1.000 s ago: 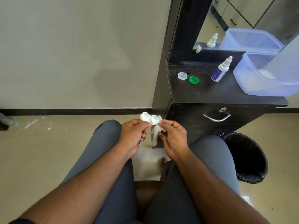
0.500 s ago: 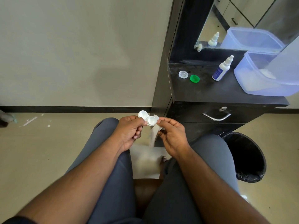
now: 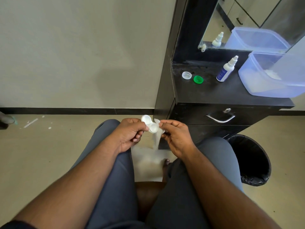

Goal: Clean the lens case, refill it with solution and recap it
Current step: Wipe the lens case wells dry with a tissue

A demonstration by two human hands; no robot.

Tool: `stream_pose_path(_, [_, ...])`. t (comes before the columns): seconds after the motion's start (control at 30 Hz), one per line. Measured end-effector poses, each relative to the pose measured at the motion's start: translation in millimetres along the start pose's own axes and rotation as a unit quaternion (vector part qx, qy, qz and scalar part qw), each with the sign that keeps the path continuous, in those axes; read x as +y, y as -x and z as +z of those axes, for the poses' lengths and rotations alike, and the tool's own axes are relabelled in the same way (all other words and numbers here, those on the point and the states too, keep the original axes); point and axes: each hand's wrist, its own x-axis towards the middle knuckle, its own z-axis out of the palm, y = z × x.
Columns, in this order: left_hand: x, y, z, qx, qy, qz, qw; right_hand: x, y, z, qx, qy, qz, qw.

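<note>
Now tilted further than a second ago, the lens case point(image 3: 149, 123) sits pinched in the left hand point(image 3: 130, 134) while the right hand point(image 3: 175, 138) pinches the tissue point(image 3: 156, 138) against its near well, so wiping is probably still unfinished.

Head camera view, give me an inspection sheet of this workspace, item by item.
Surface: black counter, dusty.
Job's things: uncapped lens case in the hands; white cap, green cap and solution bottle on the counter.
Clutter: plastic tub.
Hands: left hand grips the case; right hand pinches a tissue against it.
Cables: nothing seen.
Surroundings: mirror, drawer, lined bin.
</note>
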Motion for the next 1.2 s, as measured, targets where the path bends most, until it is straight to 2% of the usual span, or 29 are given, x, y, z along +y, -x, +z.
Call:
stream_pose_path(0.1, [-3.2, 2.5, 2.9, -0.009, -0.078, 0.019, 0.997, -3.8, -4.1, -3.8, -0.020, 0.072, -0.009, 0.997])
stream_pose_path(0.3, [-5.1, 0.5, 0.4, -0.006, -0.131, 0.061, 0.990, -3.2, -3.9, -8.5, -0.032, 0.184, -0.030, 0.982])
stream_pose_path(0.5, [-8.2, 1.7, 0.8, -0.032, -0.250, 0.097, 0.963, -1.8, -5.7, -8.8, -0.021, 0.142, -0.056, 0.988])
stream_pose_path(0.6, [-11.7, -0.2, 2.8, -0.019, -0.287, 0.112, 0.951, -0.2, -6.6, -10.0, -0.033, 0.199, -0.068, 0.977])
stream_pose_path(0.8, [-14.3, -3.3, -0.2, 0.009, -0.293, 0.159, 0.943, -0.5, -11.3, -16.6, -0.009, 0.280, -0.070, 0.957])
stream_pose_path(0.87, [-15.2, -3.6, 0.8, 0.019, -0.333, 0.180, 0.926, -0.5, -12.7, -17.4, 0.001, 0.301, -0.091, 0.949])
stream_pose_path(0.93, [-15.3, -4.1, 2.2, 0.024, -0.393, 0.201, 0.897, 0.9, -12.2, -15.7, 0.007, 0.334, -0.135, 0.933])
stream_pose_path(1.03, [-14.5, -1.7, 6.2, 0.009, -0.495, 0.222, 0.840, 3.6, -9.5, -12.9, -0.039, 0.437, -0.229, 0.869])
stream_pose_path(1.1, [-13.3, -0.7, 6.6, -0.001, -0.529, 0.226, 0.818, 4.8, -9.2, -12.9, -0.072, 0.491, -0.257, 0.829])
stream_pose_path(1.2, [-11.4, 0.0, 3.6, -0.011, -0.559, 0.230, 0.796, 4.7, -8.9, -12.3, -0.086, 0.521, -0.271, 0.805])
